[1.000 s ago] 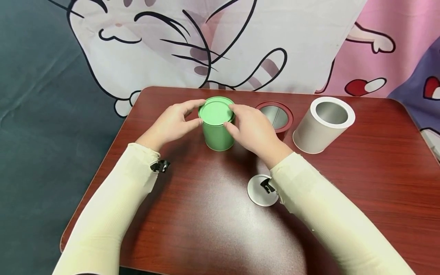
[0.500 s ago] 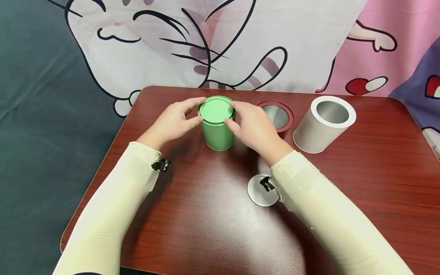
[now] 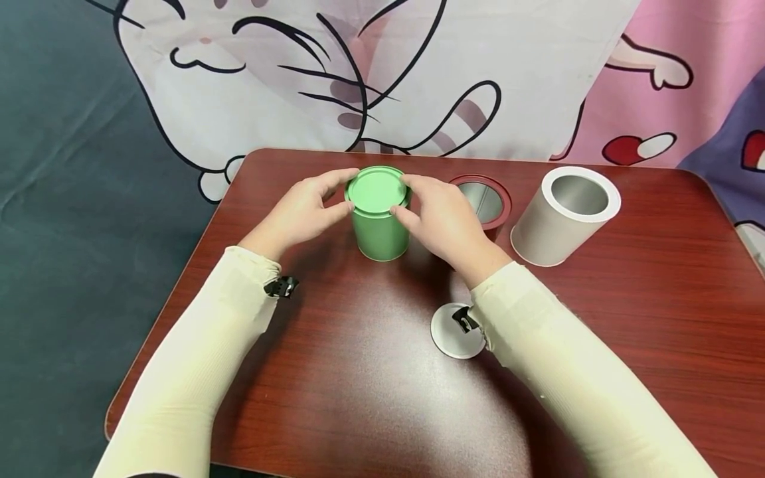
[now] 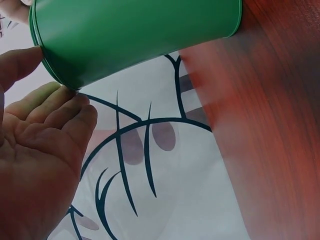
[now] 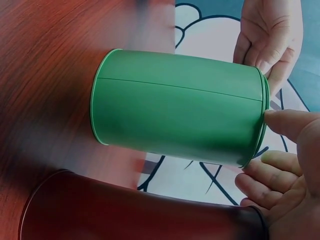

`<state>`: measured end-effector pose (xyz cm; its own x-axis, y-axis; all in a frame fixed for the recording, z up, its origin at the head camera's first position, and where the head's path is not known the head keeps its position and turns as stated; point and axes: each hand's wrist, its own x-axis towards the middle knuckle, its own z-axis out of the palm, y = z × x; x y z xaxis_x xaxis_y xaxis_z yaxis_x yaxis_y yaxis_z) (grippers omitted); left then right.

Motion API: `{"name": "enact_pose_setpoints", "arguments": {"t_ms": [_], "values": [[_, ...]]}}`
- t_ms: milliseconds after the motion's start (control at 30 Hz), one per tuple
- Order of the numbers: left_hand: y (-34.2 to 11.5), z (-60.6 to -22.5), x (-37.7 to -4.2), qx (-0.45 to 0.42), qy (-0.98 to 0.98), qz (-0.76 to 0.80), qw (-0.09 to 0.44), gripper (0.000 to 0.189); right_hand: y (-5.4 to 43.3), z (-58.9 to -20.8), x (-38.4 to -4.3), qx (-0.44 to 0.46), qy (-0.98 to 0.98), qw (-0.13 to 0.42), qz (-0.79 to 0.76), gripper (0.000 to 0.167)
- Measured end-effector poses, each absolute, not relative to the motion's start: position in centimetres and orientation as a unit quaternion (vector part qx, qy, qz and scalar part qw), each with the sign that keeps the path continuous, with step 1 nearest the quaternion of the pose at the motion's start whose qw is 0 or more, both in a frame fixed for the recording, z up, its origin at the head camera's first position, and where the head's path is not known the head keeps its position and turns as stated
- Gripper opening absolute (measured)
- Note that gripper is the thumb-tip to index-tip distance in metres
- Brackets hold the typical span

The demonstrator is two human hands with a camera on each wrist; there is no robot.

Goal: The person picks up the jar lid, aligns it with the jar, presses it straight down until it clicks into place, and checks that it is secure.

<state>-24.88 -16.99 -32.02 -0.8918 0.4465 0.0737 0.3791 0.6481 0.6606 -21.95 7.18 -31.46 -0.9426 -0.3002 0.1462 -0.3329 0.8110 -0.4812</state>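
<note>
A green tin can (image 3: 382, 239) stands upright near the table's far edge, its green lid (image 3: 376, 190) on top. My left hand (image 3: 301, 212) holds the lid's rim from the left, thumb in front and fingers farther back. From the right, my right hand (image 3: 445, 222) holds the same rim between thumb and fingers. The left wrist view shows the can's side (image 4: 135, 35), with a thumb tip at the lid edge. In the right wrist view the can (image 5: 180, 105) has both hands at its lidded end; its other end meets the table.
Just right of my right hand is an open dark red can (image 3: 499, 206), partly hidden by that hand. Farther right stands an open white can (image 3: 546, 229). A round white lid (image 3: 451, 335) lies on the table (image 3: 335, 398), partly under my right wrist. A cartoon cloth (image 3: 538, 73) hangs behind.
My right hand has shifted very slightly upward at the rim. The left hand and the green can stay in place.
</note>
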Motion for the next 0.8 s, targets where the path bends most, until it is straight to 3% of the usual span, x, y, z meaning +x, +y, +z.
{"name": "enact_pose_setpoints", "arguments": {"t_ms": [800], "values": [[-17.11, -32.31, -24.80, 0.237, 0.908, 0.343, 0.037, 0.051, 7.18, -31.54, -21.96, 0.172, -0.950, 0.032, 0.260, 0.057]]}}
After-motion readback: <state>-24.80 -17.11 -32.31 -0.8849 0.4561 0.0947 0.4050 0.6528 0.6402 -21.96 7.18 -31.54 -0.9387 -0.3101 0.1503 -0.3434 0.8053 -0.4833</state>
